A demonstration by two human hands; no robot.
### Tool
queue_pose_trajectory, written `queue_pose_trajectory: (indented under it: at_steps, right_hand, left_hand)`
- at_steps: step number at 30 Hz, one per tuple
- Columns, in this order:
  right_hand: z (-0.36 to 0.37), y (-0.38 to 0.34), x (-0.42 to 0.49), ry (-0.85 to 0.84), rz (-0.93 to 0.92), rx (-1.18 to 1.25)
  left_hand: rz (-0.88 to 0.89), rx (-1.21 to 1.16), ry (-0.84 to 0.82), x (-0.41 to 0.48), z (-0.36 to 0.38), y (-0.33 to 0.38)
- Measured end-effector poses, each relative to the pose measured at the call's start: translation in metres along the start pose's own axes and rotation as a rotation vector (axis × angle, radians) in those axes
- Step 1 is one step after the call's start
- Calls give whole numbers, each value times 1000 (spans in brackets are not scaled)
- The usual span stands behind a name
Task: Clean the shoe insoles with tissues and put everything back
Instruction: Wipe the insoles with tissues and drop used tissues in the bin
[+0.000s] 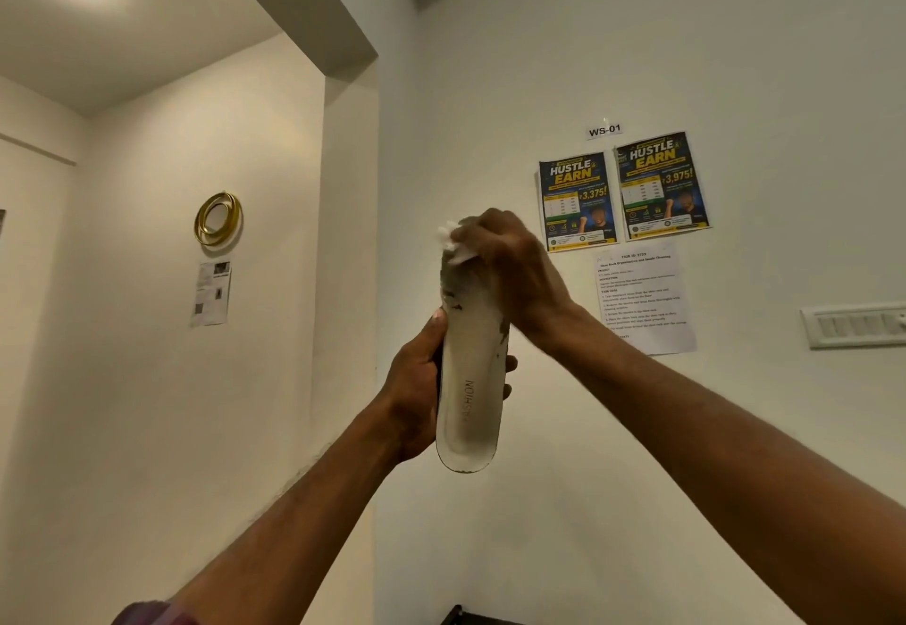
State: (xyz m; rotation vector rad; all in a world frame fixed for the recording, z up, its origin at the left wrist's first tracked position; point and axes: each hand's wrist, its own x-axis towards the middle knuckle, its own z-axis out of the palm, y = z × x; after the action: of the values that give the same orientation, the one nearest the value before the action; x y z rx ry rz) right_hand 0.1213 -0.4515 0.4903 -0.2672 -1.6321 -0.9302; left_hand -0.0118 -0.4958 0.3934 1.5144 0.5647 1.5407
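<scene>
Head camera looked up toward a pale wall, and both bare arms rose from the lower edge of the picture. At the centre the left hand (pixel 416 394) was wrapped around the lower half of a white insole (pixel 470 379), with the thumb on its left edge and the fingertips showing past its right edge. The insole stood nearly upright, its heel end pointing to 6 o'clock and its toe end to 12 o'clock. The word "FASHION" ran along its face, and dark worn patches showed near the toe and along the right edge. At the toe end the right hand (pixel 505 261) was closed around a crumpled white tissue (pixel 453 244) and pressed it against the insole. Only a small part of the tissue showed between the fingers. At 2 o'clock from the hands, two blue and yellow posters (pixel 622 193) hung on the wall, with a printed task sheet (pixel 644 298) just under them. At 9 o'clock a gold ring ornament (pixel 218 218) hung on the wall.
</scene>
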Motion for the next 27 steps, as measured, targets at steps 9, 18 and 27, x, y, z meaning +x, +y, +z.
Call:
queue_pose_trajectory:
  at_steps: [9,18,27]
  right_hand:
    - [-6,15,-3,8,46,-42]
    - [-10,10,-1,27,88,-11]
    - [-10,8,-7,-3,107,8]
  left_hand:
    - [-8,31,8,-2,1,0]
    - [-23,18,-1,-5,3,1]
    - [-21,7,1,-7,2,0]
